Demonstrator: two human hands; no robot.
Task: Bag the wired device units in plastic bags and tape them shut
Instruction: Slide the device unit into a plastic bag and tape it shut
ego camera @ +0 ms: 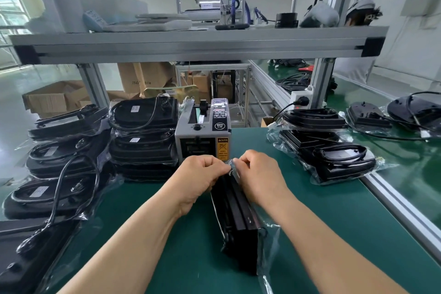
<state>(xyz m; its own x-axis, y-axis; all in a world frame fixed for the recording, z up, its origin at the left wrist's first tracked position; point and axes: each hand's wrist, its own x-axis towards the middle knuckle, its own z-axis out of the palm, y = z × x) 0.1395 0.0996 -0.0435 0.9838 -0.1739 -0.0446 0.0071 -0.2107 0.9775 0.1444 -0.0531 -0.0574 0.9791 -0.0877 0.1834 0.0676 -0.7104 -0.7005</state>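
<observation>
Both forearms are being stretched forward from 6 o'clock, converging over the green mat (167, 246). The left hand (200, 176) and right hand (257, 174) are being held knuckles-up with fingers curled, and the crumpled top edge of the plastic bag (268, 241) is being pinched by both. The black device unit (236, 217) is being propped on edge inside it, at 6 o'clock from the hands. A tape dispenser (202, 136) is being faced at 12 o'clock.
</observation>
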